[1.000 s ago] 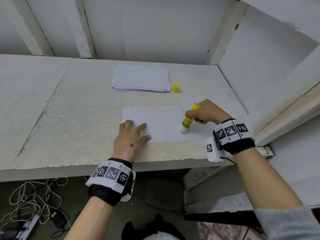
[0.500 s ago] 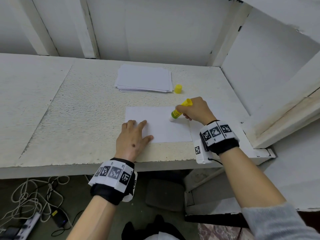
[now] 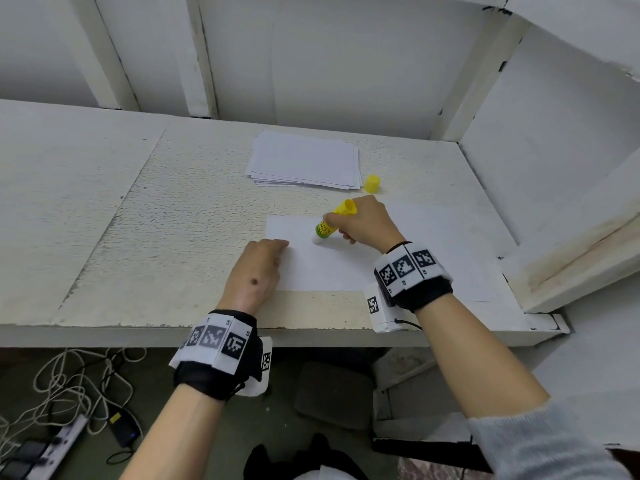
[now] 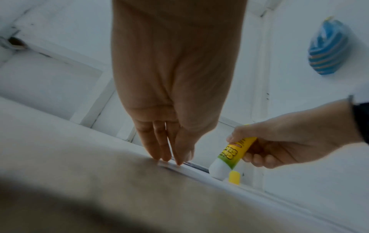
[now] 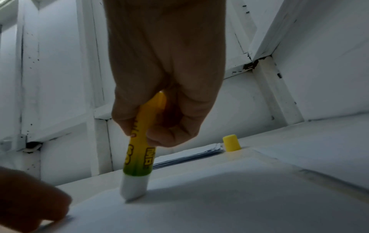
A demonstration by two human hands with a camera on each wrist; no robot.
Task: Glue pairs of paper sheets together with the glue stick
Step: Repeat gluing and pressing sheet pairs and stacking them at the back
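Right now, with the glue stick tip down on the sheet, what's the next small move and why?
Probably drag the glue stick onward across the sheet toward its left edge. The right hand grips it tilted, white tip on the paper, while the left hand presses the sheet's left edge flat, so the paper is braced for another stroke.

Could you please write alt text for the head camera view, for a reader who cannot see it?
A person's right hand grips a yellow glue stick, tip down on a white paper sheet on a white table, while the left hand holds down the sheet's left edge. Farther back lie a paper stack and the yellow cap.
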